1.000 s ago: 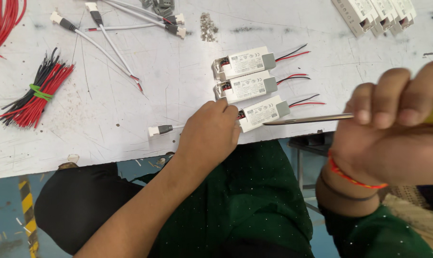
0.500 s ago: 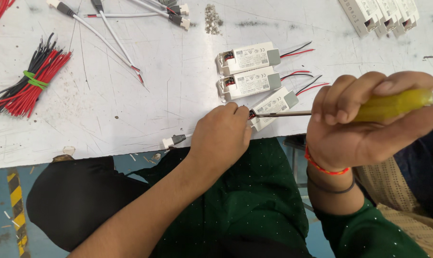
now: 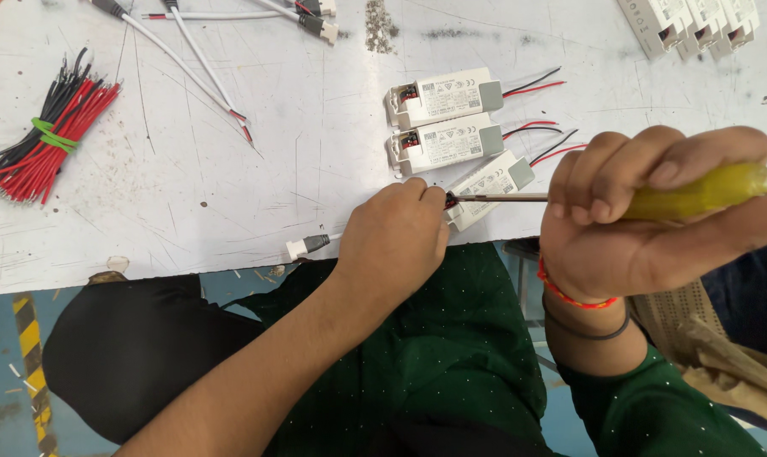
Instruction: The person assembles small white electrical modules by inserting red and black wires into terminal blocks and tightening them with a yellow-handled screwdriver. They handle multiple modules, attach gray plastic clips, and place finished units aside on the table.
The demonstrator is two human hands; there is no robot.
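White and scratched, the desk [image 3: 231,186] carries small electrical parts, and below its near edge a blue floor shows. The left hand [image 3: 396,241] is closed at the near edge, its fingertips pinching the end of a small white driver box [image 3: 489,186] where the terminal is; the box lies tilted, touching the fingers. The right hand [image 3: 646,228] is wrapped in a fist around the yellow handle of a screwdriver [image 3: 569,197], and the thin metal blade reaches across to the box end, just at the left fingertips. I judge that the step in hand is turning a terminal screw on this box; the next move calls for keeping the blade straight in the screw and the box steady. Two more driver boxes [image 3: 442,118] lie just behind it, side by side, with red and black leads toward the right edge. A bundle of red and black wires [image 3: 45,144] with a green tie lies near the left edge, well apart. White cables [image 3: 197,59] lie toward the far edge.
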